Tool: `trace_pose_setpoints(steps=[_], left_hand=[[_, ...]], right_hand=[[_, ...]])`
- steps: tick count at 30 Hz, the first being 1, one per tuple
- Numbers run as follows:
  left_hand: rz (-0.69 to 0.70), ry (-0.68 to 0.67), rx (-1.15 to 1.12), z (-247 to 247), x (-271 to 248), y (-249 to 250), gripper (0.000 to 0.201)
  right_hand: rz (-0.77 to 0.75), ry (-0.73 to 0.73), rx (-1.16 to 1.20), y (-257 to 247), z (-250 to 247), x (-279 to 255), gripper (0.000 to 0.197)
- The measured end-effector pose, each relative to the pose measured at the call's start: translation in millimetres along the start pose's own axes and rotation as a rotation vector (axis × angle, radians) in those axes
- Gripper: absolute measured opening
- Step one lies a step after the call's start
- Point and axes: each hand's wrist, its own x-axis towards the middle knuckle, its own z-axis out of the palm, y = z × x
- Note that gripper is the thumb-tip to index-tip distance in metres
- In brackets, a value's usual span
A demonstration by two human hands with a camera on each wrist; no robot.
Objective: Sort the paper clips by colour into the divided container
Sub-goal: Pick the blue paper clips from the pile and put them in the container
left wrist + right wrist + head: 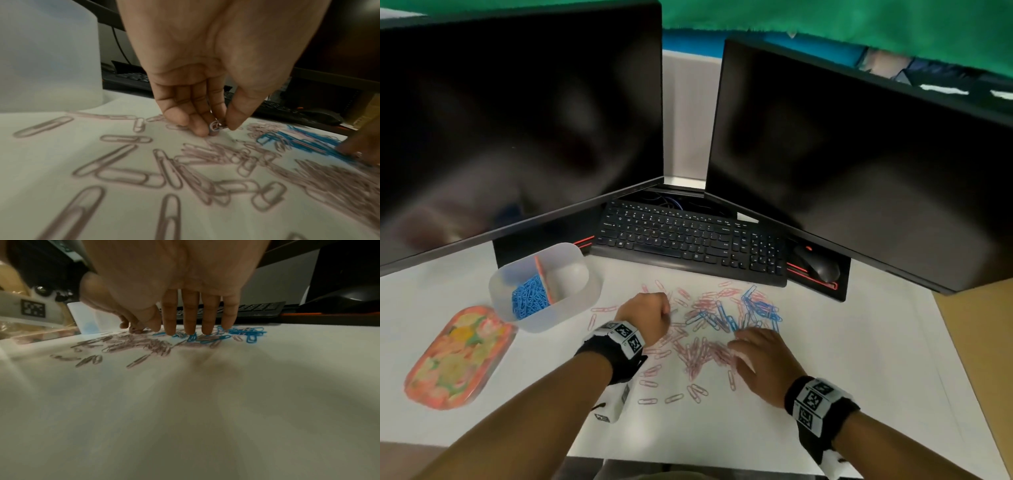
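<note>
Left hand (205, 78): lowered onto the counter (825, 359) at the left edge of the clip scatter; thumb and fingers (179, 113) curl together and pinch a small bunch of pink clips (216, 127), its tips touching the surface.
Right hand (185, 280): palm down with straight, slightly spread fingers (190, 318); fingertips rest on the mixed clips at the near edge of the blue cluster, grasping nothing.
Pink paper clips (702, 353): scattered loose over the white counter between and in front of both hands, densest in a heap just left of the right hand; stray ones lie nearer the viewer.
Blue paper clips (756, 308): clustered beyond the right hand's fingertips, tangled with some pink ones, just in front of the keyboard (688, 240).
Divided container (544, 287): translucent tub standing on the counter to the left of the left hand, split by an orange divider (542, 279); the left compartment holds a pile of sorted blue clips (529, 301), while the contents of the right compartment cannot be made out.
Patterned tray (458, 356): orange-rimmed, lying left of and nearer than the container, just beside it.
Background: two dark monitors (517, 120) stand behind the keyboard, with a mouse (818, 263) to the keyboard's right.
Wristbands (818, 404): black straps with square printed markers on both wrists.
</note>
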Motion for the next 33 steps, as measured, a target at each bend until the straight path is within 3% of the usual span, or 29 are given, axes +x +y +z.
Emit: trace_pose_setpoints(steps=[4,9,13,17,21,26,29,33], left_hand=[[-0.081,0.025,-0.152,-3.9,3.4,-6.3,0.016],[-0.217,-0.115,-0.724,-13.5,-0.3,-6.9,0.02],[-0.205,-0.182,-0.881,-17.6,-8.2,-5.2,0.023],[-0.177,-0.207,-0.77,-10.7,-7.0,-6.7,0.028],[-0.117,-0.092,-0.479,-4.5,-1.9,-8.2,0.029],[0.161,0.044,0.038,1.4,0.0,5.6,0.033],[0.318,0.042,0.139,7.2,4.1,17.8,0.031],[0.375,-0.006,0.277,8.4,10.0,24.3,0.017]], right_hand=[[0.1,0.064,0.077,1.9,-10.7,20.2,0.023],[0.202,0.047,0.161,-2.3,-15.8,43.5,0.024],[0.246,0.043,0.223,-5.1,-15.2,48.5,0.023],[0.274,0.034,0.245,-5.4,-16.0,50.7,0.023],[0.305,0.034,0.252,-6.9,-17.9,56.7,0.024],[0.317,0.06,0.225,-13.0,-18.9,66.6,0.022],[0.311,0.062,0.185,-16.2,-17.4,70.7,0.018],[0.248,0.027,0.14,-24.6,-12.9,75.6,0.016]])
